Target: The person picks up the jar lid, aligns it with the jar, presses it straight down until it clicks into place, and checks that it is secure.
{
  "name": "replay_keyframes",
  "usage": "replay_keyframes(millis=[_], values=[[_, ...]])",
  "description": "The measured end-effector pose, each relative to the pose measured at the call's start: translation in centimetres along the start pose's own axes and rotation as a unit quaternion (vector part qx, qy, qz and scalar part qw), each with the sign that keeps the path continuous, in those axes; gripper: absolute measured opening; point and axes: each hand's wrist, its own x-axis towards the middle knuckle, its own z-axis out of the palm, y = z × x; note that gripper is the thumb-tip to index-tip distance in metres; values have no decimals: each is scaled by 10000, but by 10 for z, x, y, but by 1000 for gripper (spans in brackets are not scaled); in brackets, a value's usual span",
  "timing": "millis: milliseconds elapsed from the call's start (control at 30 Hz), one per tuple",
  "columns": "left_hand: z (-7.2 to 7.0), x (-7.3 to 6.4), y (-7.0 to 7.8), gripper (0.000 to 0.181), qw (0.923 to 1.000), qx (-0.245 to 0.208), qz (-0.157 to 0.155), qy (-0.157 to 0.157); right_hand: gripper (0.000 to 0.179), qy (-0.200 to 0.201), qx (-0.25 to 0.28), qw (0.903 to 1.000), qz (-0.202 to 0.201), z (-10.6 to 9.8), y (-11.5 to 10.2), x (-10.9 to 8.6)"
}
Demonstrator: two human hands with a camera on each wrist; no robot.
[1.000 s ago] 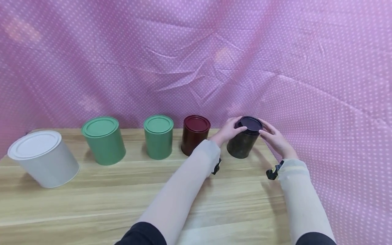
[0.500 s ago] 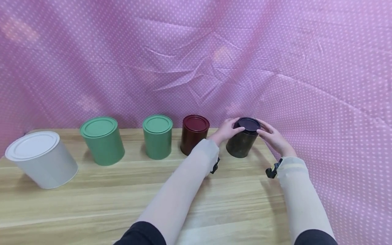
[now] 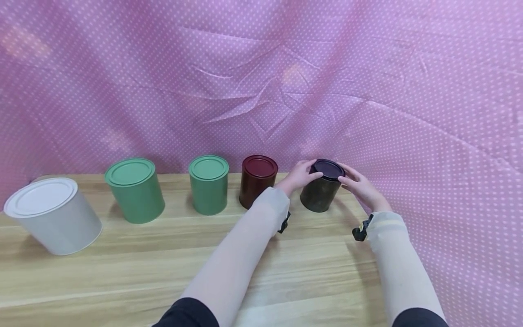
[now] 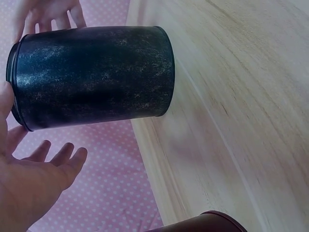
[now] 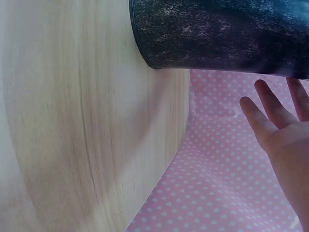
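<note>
A black lidded can (image 3: 318, 196) with a mottled side stands at the right back of the wooden table. My left hand (image 3: 298, 177) grips its rim from the left, thumb on the lid's (image 3: 328, 169) near edge and index finger reaching to the far side. From the right, my right hand (image 3: 363, 188) holds the same rim with thumb and index finger. In the left wrist view, the other fingers (image 4: 72, 164) of the left hand are spread beside the can. The right wrist view shows right-hand fingers (image 5: 263, 118) apart from the can's side; the top of the can is out of that frame.
To the left stand a dark red can (image 3: 256, 186), a smaller green can (image 3: 209, 193), a larger green can (image 3: 140, 197) and a wide white can (image 3: 65, 227), all lidded. Pink dotted cloth (image 3: 245, 81) hangs behind and at the right of the wooden table (image 3: 143, 272).
The head view has shifted very slightly. Both hands stay at the black can's rim, and the can remains standing in its place.
</note>
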Motion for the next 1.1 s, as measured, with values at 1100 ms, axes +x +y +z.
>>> replay_keyframes(millis=[1100], values=[[-8, -8, 9, 61, 9950, 833, -343, -438, 61, -221, -41, 9997, 112, 3, -7, -6]])
